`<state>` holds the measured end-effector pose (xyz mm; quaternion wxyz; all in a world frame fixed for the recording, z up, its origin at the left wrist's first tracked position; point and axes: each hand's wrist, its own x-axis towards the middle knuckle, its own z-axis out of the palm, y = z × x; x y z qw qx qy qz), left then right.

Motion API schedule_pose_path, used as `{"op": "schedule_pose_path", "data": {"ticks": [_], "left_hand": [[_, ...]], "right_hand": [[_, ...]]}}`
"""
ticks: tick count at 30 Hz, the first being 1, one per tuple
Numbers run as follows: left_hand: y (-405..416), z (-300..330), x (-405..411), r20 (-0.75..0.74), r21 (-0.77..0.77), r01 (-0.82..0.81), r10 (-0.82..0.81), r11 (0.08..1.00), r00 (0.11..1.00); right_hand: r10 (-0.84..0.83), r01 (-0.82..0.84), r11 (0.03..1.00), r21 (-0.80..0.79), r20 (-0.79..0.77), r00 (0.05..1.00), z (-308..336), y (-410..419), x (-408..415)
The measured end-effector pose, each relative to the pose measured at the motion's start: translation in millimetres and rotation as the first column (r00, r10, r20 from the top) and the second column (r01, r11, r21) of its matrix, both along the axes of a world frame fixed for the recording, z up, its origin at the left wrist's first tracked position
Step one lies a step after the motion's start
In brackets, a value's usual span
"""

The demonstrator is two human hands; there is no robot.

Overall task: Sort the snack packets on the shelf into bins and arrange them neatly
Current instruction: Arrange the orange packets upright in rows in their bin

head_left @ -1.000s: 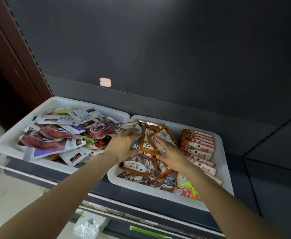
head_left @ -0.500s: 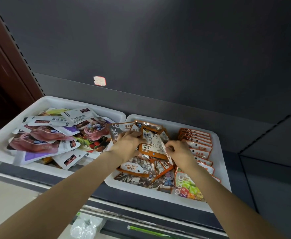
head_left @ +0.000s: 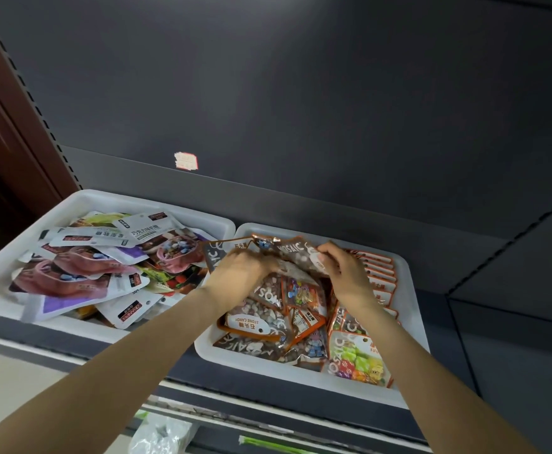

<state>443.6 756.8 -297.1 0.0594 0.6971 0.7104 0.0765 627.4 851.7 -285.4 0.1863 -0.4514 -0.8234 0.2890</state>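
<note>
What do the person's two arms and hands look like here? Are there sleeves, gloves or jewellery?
Both forearms are bare right to the frame's lower edge, with no sleeve visible. The left hand and right hand wear no gloves. No watch, bracelet or ring shows on the visible sides. Both arms are slim.

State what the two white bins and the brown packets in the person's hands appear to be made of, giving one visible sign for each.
Left white bin and right white bin: probably moulded plastic, matt, with smooth rounded rims. Brown packets, held by the left hand and right hand: likely thin glossy plastic film, as they crinkle and catch highlights.
</note>
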Motion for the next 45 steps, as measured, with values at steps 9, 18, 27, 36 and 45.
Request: {"op": "schedule_pose_path", "data": {"ticks": [9, 18, 27, 36, 45], "left_hand": [[2.0, 22.3, 3.3, 0.523, 0.183, -0.262, 0.132, 0.948, 0.842], [-10.2, 1.8, -24.5, 0.242, -0.085, -0.36, 0.37, 0.929, 0.897], [2.5, 2.7, -13.5, 0.126, -0.096, -0.474, 0.483, 0.875, 0.867], [-7.2, 32.5, -20.7, 0.558, 0.087, -0.46, 0.34, 0.883, 0.757], [9.1, 46.4, 21.6, 0.269, 0.076, -0.13, 0.105, 0.989, 0.957]], "right_hand": [[0.121, -0.089, 0.981, -0.17, 0.192, 0.974, 4.9, -11.9, -10.5], [-0.005, 0.011, 0.997, -0.08, 0.07, 0.998, 12.0, 2.0, -4.0], [-0.123, 0.119, 0.992, -0.044, -0.086, 0.989, 6.5, 9.4, -0.3], [-0.19, 0.204, 0.976, 0.071, -0.16, 0.969, 18.8, 17.1, 8.4], [0.006, -0.024, 0.993, -0.113, -0.155, 0.988, 27.7, -2.3, -7.9]]}}
